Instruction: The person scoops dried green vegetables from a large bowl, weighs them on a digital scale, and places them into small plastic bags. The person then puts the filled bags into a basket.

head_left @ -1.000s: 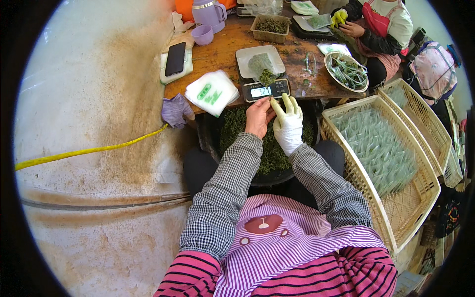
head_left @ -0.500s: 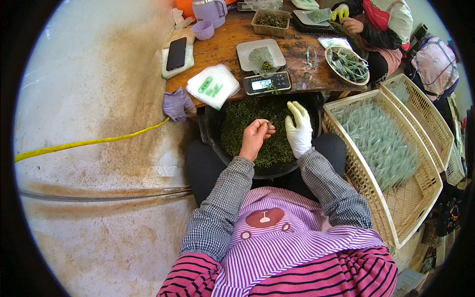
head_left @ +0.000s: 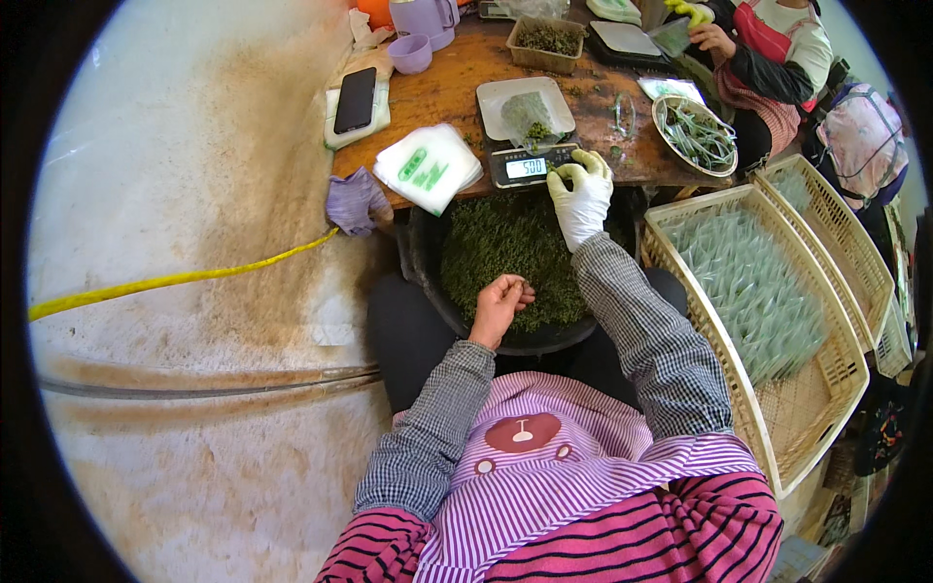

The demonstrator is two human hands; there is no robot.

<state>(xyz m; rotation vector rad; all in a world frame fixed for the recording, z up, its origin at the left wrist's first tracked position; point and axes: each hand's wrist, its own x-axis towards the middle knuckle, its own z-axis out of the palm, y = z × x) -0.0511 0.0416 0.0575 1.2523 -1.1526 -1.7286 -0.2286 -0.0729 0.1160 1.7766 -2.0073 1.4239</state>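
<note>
Over a black tub [head_left: 418,255] of small green leafy sprigs [head_left: 505,248], my bare left hand [head_left: 501,309] is closed in a pinch; whatever its fingertips hold is too small to make out. My right hand [head_left: 581,199], in a white glove with yellowish fingertips, reaches to the right end of a digital scale [head_left: 510,167]. Its thumb and fingers are bent together there, and what lies between them is hidden. On the scale's white tray [head_left: 493,107] rests a clear plastic bag [head_left: 525,112], with green sprigs at its mouth.
Left of the scale lie flat printed bags [head_left: 428,167], a purple glove [head_left: 355,202] and a phone [head_left: 356,100]. A bowl of green ties [head_left: 695,136] stands right. Crates [head_left: 768,447] of filled bags flank my right leg. Across the table, a co-worker's gloved hand [head_left: 690,12] holds a bag.
My right hand has moved up from over the tub to the scale's edge, its fingers now bent. My left hand has dropped slightly nearer me. The scale's reading has changed.
</note>
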